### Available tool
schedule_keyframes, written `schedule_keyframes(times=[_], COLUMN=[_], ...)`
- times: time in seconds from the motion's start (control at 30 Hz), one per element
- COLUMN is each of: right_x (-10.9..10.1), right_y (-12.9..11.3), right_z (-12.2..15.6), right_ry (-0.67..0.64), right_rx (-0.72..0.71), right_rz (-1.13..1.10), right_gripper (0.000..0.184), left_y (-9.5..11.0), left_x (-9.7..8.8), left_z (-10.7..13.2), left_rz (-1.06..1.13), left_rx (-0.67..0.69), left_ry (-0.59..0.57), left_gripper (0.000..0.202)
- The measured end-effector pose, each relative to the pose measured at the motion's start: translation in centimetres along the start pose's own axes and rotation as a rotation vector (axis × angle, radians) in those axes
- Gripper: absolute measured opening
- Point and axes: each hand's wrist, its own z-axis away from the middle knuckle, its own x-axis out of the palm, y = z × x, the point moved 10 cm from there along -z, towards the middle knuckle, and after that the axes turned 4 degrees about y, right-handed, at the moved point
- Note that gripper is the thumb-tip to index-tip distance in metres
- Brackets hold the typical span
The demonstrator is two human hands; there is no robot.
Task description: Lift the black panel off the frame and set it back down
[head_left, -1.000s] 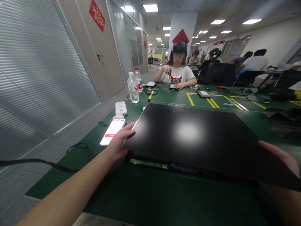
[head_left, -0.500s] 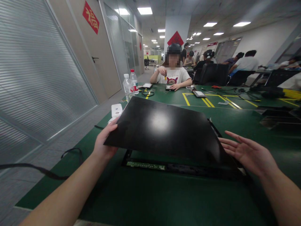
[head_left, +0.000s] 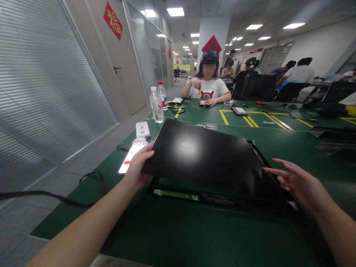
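A glossy black screen panel [head_left: 203,159] is tilted over a black frame [head_left: 228,200], its left side raised and its right side low in the frame. My left hand [head_left: 140,163] grips the panel's left edge, thumb on top and the other fingers hidden underneath. A green circuit board strip [head_left: 176,195] shows along the frame's near side. By the right edge, my right hand [head_left: 299,181] has its index finger stretched toward the panel and the other fingers partly curled, holding nothing. Whether that fingertip touches the panel, I cannot tell.
A lit phone [head_left: 132,157] and a white device [head_left: 142,129] lie left on the green table [head_left: 194,233]. Two bottles [head_left: 157,105] stand behind them. Opposite, a person [head_left: 208,87] works on a small device. Cables [head_left: 289,111] lie at the far right.
The panel's left edge has come down somewhat toward the frame. My right hand's spread fingers have partly curled, leaving the index finger extended. The phone has come into view.
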Motion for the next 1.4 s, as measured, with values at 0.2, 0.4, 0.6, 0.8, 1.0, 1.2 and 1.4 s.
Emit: schedule_keyframes(times=[0.2, 0.4, 0.6, 0.8, 1.0, 1.2, 1.4], right_x=[-1.4, -1.9, -2.3, -2.1, -1.8, -1.5, -1.7], right_y=[0.4, 0.2, 0.1, -0.4, -0.9, -1.2, -1.2], right_z=[-1.3, -1.4, -1.3, -1.1, -0.9, -0.5, -0.7], right_ry=[0.038, 0.12, 0.158, 0.166, 0.166, 0.158, 0.164], right_rx=[-0.037, -0.05, -0.069, -0.122, -0.178, -0.216, -0.188], right_rz=[0.046, 0.084, 0.094, 0.149, 0.216, 0.273, 0.212], right_gripper=[0.047, 0.046, 0.046, 0.05, 0.056, 0.061, 0.055], left_y=[-2.6, -3.8, -4.5, -4.6, -4.7, -5.0, -4.7], left_x=[-0.5, -0.4, -0.1, -0.1, -0.4, -0.3, -0.3], left_z=[0.0, 0.2, 0.3, 0.3, 0.2, 0.0, 0.1], left_rz=[-0.032, -0.029, -0.032, -0.059, -0.077, -0.064, -0.063], left_rx=[-0.121, -0.214, -0.256, -0.273, -0.275, -0.281, -0.274], left_ry=[-0.007, 0.011, 0.006, 0.013, 0.012, 0.01, 0.01], left_gripper=[0.066, 0.062, 0.054, 0.05, 0.052, 0.053, 0.051])
